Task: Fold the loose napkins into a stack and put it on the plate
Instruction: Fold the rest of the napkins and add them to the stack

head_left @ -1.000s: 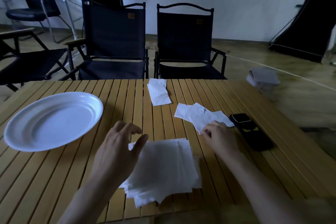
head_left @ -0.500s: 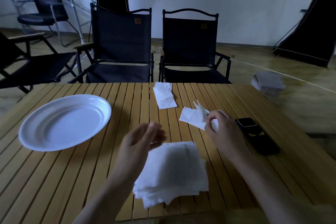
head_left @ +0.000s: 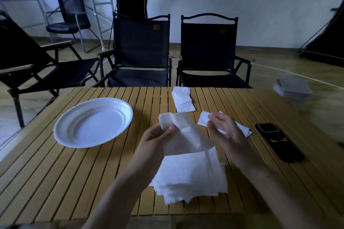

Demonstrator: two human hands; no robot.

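Observation:
My left hand point(head_left: 155, 140) pinches a loose white napkin point(head_left: 186, 135) by its upper left corner and holds it above the table. Beside the napkin's right edge hovers my right hand point(head_left: 222, 132), fingers spread and relaxed, holding nothing. Below them a stack of napkins point(head_left: 191, 174) lies on the wooden slat table point(head_left: 55, 173). Another loose napkin point(head_left: 203, 121) lies partly behind my right hand. A folded napkin point(head_left: 183, 101) rests near the far table edge. The white plate point(head_left: 93, 122) sits at the left with nothing on it.
A dark phone point(head_left: 279, 142) lies at the right of the table. Two black folding chairs point(head_left: 141, 52) stand behind the far edge, with more chairs at the left. A grey box point(head_left: 292, 90) sits on the floor at the right.
My right hand lifted a napkin from the loose pile at the right and brought it toward the centre. My left hand rose from the stack and took hold of it; my right hand let go.

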